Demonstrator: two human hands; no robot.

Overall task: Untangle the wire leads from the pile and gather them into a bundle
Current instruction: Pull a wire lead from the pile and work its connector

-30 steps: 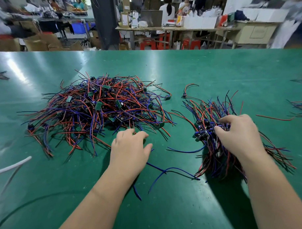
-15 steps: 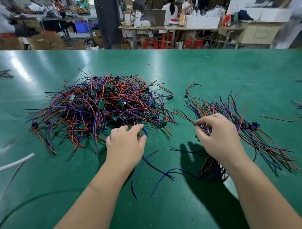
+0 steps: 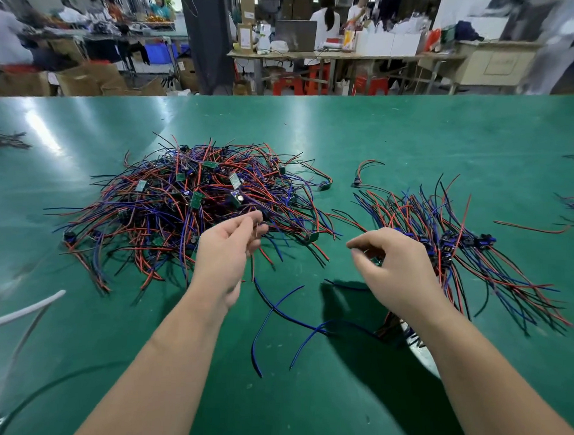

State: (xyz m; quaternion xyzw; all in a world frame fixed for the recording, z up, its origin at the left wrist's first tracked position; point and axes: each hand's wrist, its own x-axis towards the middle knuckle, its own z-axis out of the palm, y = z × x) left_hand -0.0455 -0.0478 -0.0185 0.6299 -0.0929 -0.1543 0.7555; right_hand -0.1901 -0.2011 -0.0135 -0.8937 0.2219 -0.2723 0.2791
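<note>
Green-topped desk carries the tangled pile of red, blue and black wire leads left of centre, and the gathered bundle toward its right edge. The left hand pinches 1 lead at the pile's near edge. The right hand is apart from it, just beside the bundle with fingers curled, and whether it holds anything cannot be told.

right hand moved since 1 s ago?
Yes. The right hand has shifted left, off the bundle, toward the tangled pile.
</note>
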